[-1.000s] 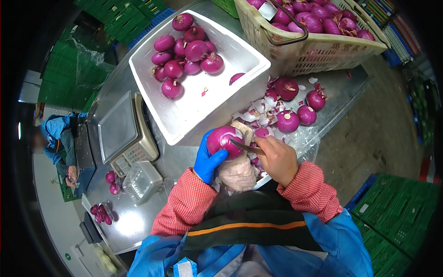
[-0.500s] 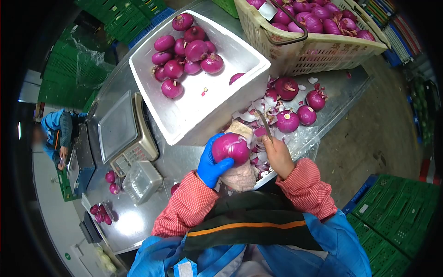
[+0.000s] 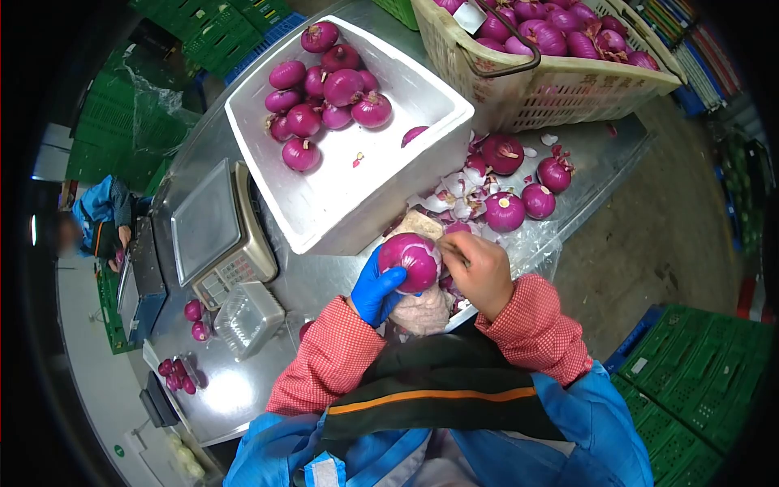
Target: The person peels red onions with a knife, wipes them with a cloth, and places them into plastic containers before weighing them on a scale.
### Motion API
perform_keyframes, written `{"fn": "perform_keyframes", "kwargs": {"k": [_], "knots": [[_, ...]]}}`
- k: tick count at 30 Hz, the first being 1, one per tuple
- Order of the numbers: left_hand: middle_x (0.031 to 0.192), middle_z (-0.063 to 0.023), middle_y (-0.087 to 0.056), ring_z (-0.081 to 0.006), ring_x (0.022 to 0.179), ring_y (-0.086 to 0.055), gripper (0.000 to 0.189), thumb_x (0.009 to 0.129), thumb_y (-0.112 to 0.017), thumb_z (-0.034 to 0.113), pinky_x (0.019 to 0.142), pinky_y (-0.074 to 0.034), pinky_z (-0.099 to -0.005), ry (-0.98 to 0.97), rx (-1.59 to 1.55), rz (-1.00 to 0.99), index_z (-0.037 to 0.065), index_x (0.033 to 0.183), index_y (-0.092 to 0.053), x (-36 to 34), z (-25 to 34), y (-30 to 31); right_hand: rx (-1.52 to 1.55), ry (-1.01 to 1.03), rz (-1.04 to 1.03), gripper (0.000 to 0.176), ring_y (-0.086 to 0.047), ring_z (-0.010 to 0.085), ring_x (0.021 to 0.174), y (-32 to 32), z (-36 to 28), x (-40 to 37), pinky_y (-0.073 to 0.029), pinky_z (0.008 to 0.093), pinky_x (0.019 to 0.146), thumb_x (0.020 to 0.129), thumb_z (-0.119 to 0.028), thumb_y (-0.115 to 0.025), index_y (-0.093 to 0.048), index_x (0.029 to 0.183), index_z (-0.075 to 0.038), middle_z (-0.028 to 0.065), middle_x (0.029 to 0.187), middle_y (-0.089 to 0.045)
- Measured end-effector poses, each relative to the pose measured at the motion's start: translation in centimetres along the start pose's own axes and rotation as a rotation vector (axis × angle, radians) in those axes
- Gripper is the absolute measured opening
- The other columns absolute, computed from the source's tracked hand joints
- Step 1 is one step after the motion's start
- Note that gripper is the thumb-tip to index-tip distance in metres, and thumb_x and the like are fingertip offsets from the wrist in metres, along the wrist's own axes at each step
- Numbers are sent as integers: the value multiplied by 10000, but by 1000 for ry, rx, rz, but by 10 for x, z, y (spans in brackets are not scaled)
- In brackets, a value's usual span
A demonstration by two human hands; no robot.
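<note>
- Head view, from where I'm standing: blue-gloved left hand has its fingers wrapped round a red onion.
- Right hand is bare, fingers curled in tight by the onion's edge; honestly can't tell what's in them.
- Onion's up just in front of the white box, near the peels and loose onions on the steel table.
</note>
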State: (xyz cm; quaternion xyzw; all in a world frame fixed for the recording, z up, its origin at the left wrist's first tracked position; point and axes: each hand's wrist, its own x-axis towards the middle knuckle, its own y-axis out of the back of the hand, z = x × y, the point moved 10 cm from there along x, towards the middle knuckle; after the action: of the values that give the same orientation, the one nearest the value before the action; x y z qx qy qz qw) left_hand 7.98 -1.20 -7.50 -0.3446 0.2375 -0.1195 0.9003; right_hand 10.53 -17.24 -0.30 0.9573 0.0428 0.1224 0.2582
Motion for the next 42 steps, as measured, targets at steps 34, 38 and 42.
{"fn": "perform_keyframes", "kwargs": {"k": [34,38,42], "knots": [[1168,-113,-625,-192,1068,-606,568,826,-797,196,964,-491,-347,-175,612,227,11,1271,-496,-4,39,10,-28,-351,-217,447,-639,446,856,-24,65,-16,-479,531,747,1036,-393,-380,-631,1141,-37,240,876,-676],[1202,-107,-610,-201,1102,-593,579,849,-771,210,993,-478,-354,-137,341,267,15,1310,-480,6,35,28,-70,-91,-25,332,-656,391,846,-5,21,-13,-508,487,715,970,-307,-536,-632,1154,-49,179,974,-680],[1237,-116,-592,-218,1130,-585,619,836,-778,206,1017,-470,-366,-178,261,238,16,1336,-466,5,38,26,-315,20,-104,355,-657,309,787,-2,-10,-14,-527,406,689,857,-221,-669,-629,1176,-69,118,898,-625]]}}
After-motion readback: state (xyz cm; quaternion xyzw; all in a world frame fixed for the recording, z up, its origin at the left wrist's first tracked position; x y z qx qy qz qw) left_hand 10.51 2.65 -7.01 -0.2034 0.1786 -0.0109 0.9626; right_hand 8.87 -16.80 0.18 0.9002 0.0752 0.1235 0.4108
